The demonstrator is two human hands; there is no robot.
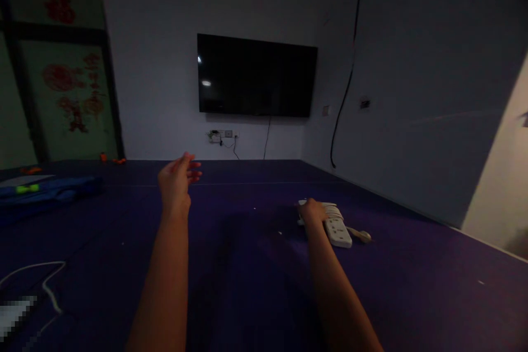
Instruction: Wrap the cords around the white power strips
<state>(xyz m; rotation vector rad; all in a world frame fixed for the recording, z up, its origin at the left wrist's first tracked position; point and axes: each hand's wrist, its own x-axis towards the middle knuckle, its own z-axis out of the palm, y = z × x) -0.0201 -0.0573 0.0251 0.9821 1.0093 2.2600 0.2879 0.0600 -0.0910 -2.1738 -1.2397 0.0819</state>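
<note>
My right hand point(312, 212) grips the far end of a white power strip point(339, 234) on the purple surface. Several loops of its white cable point(332, 210) are wound around the strip, and the pale plug point(363, 236) rests just to its right. The back of the hand hides part of the strip and most of the fingers. My left hand point(176, 179) is held up above the surface to the left, holding nothing, with its fingers apart and slightly curled.
Dark blue cloth point(61, 190) with a yellow-green patch lies at the left. A white cord point(49, 286) trails near the lower left corner. A black television point(258, 77) hangs on the back wall above sockets point(228, 133). A black cable point(344, 99) dangles along the right wall.
</note>
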